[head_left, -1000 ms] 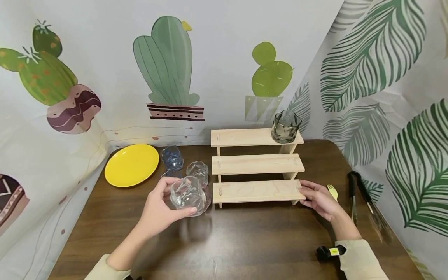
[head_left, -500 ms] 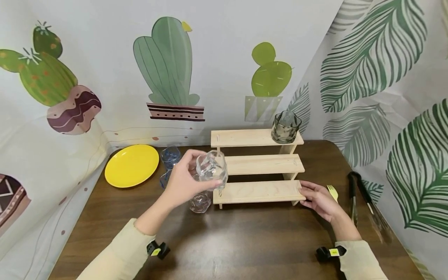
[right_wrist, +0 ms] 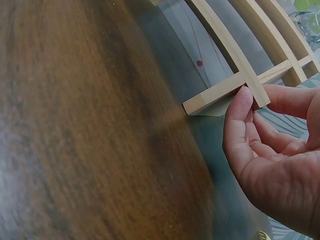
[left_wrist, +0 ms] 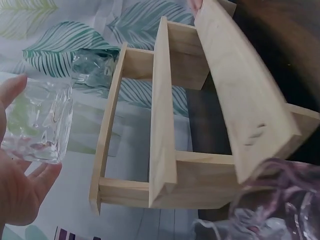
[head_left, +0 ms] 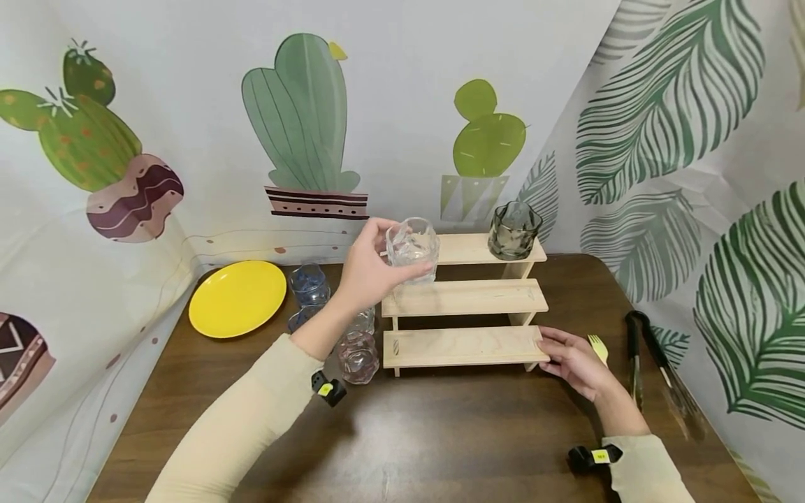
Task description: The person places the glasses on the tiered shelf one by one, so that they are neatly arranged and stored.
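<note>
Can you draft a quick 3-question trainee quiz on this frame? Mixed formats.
1. True or false: the left hand holds a clear glass above the left end of the top shelf of the wooden rack.
2. Which sits on the top shelf's right end? A yellow plate; B smoky grey glass; C tongs.
3. Fill in: the right hand touches the right end of the ___ shelf.

Key: 1 true. 2 B, the smoky grey glass. 3 bottom; the bottom shelf is the one touched.
</note>
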`<state>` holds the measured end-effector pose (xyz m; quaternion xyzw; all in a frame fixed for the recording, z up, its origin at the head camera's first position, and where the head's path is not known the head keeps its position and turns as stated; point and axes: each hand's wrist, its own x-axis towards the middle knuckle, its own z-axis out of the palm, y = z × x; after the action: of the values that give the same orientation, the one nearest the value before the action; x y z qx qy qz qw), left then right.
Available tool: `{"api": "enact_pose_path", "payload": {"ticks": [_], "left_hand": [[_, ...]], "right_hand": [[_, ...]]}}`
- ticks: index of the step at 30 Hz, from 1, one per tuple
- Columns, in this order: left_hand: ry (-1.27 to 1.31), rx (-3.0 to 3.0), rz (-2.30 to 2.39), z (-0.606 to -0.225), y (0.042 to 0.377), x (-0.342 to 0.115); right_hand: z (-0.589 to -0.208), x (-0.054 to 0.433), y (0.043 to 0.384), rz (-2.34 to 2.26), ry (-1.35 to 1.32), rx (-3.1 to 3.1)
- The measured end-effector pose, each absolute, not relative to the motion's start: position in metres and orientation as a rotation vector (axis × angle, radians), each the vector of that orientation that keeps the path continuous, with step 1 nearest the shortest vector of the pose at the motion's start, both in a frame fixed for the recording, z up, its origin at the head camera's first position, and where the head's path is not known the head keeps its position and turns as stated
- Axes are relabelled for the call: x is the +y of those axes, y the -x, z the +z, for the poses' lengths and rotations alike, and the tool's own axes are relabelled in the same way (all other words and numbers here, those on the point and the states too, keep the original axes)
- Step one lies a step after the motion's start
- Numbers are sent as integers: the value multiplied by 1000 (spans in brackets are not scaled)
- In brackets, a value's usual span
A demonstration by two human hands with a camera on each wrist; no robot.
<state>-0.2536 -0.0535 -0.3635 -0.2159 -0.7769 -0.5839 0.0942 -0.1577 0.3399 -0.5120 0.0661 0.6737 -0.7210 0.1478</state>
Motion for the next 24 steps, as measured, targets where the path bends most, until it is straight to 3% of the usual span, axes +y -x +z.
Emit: {"api": "enact_pose_path", "payload": {"ticks": [10,24], "left_hand": [[483,-2355,-1717,-363,289,-31],[370,-2467,-1567,-374,305,-17]], "right_hand": [[-510,340,156,-2073,-182,1942],[-512,339,156,-2092,-189,1942]]}}
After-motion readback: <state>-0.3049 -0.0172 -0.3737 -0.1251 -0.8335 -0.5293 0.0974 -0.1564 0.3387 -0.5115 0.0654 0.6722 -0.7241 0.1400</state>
